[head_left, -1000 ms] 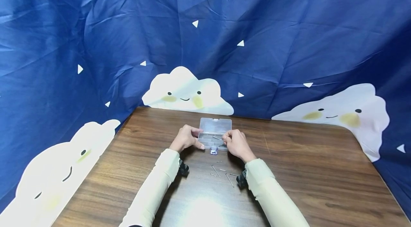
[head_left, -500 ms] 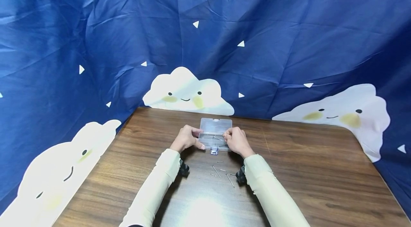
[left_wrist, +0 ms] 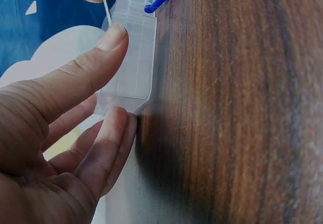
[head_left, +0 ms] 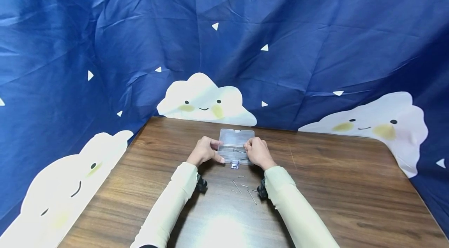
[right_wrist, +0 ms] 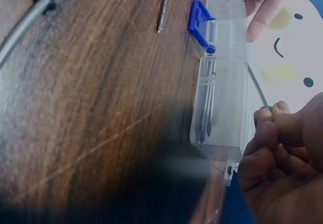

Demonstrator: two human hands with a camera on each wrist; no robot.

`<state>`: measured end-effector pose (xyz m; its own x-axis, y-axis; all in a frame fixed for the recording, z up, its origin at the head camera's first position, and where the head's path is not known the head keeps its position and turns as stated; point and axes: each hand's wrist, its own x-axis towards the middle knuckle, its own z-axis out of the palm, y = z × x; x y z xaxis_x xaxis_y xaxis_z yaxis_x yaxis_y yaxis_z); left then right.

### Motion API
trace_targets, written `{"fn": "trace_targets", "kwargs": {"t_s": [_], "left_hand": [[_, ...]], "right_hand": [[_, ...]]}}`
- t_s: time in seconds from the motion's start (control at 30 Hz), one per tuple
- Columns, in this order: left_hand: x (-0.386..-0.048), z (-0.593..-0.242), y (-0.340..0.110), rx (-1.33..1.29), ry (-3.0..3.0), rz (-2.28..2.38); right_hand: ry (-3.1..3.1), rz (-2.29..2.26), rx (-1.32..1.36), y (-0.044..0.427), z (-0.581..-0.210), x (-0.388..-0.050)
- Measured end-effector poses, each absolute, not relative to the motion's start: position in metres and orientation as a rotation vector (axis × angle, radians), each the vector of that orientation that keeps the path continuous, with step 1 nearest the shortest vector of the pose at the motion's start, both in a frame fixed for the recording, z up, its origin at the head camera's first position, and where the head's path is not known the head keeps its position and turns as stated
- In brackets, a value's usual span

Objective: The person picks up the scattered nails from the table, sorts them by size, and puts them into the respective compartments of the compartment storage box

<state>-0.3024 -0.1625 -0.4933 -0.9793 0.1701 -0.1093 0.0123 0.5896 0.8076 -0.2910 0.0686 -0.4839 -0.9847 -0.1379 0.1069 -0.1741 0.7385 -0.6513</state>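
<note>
Pinching a nail (right_wrist: 258,86), the right hand (head_left: 258,153) works at the open box (right_wrist: 229,108) near the far edge of the desk (head_left: 333,185), left hand (head_left: 204,151) gripping it, job seemingly midway: nails (right_wrist: 210,103) inside, others (head_left: 252,196) loose.

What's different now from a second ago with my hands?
The right hand has shifted slightly forward, away from the person, still pinching a nail at the open clear plastic box. Nothing was let go. The left hand still grips the box; the loose nails lie as before.
</note>
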Motion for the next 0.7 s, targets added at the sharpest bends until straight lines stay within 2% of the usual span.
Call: {"fn": "trace_targets", "kwargs": {"t_s": [0.7], "left_hand": [[-0.3008, -0.4946, -0.1607, 0.136, 2.66, 1.333]], "right_hand": [[-2.952, 0.956, 0.275, 0.0629, -0.4828, -0.2915]]}}
